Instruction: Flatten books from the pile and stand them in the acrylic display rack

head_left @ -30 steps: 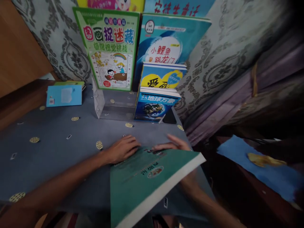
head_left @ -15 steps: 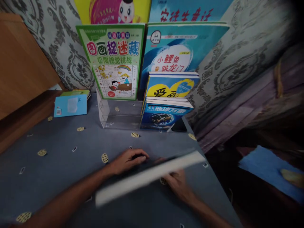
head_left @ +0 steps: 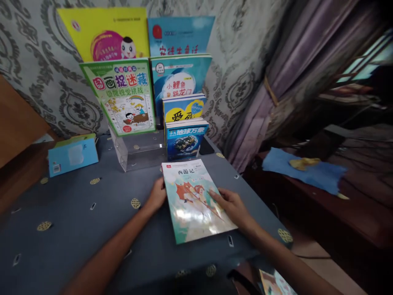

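Observation:
A picture-covered book (head_left: 195,215) with a pale green and white cover is held front up above the table, its glossy surface catching light. My left hand (head_left: 158,193) closes on its left edge, with the fingertips partly hidden behind it. On the right edge, my right hand (head_left: 231,205) grips with the thumb on the cover and the fingers underneath. Just beyond the book stands a clear plastic rack (head_left: 138,159) in stepped rows. It bears a blue book with a globe on it (head_left: 186,146), a green picture book (head_left: 124,112) and several others.
A light blue book (head_left: 73,157) lies on another at the table's left. The grey patterned tablecloth (head_left: 76,229) covers the table, whose right edge runs beside my right arm. A blue cloth (head_left: 303,170) lies off to the right. More printed covers (head_left: 278,282) show at the bottom.
The book was seen edge-on and blurred, tilted between my hands; now its front cover faces up toward me. My left hand has come to its left edge. The view has shifted right.

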Demonstrator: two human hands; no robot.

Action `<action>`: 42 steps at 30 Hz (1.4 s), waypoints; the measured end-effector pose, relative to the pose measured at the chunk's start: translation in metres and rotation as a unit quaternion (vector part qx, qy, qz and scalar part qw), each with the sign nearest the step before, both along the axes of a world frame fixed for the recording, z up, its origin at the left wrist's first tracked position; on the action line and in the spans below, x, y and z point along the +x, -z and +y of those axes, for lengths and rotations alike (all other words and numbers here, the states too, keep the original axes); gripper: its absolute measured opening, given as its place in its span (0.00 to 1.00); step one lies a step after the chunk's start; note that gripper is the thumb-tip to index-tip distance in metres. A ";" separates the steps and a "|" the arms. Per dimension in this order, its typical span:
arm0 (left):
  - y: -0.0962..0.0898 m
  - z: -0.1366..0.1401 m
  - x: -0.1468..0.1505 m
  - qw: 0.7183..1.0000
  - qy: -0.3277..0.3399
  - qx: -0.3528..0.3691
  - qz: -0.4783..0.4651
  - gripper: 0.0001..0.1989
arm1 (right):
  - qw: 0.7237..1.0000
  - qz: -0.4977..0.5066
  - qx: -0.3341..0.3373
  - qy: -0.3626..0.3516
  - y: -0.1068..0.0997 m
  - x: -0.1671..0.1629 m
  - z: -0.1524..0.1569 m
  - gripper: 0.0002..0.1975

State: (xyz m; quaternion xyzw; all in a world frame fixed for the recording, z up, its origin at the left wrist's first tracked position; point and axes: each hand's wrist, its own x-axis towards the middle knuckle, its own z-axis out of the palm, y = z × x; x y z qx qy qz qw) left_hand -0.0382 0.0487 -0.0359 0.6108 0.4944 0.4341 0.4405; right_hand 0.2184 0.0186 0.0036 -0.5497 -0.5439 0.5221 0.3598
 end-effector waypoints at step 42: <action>-0.001 -0.005 0.019 0.947 -0.064 0.171 0.265 0.21 | 0.780 -0.369 0.408 -0.297 -0.010 -0.034 0.048 0.24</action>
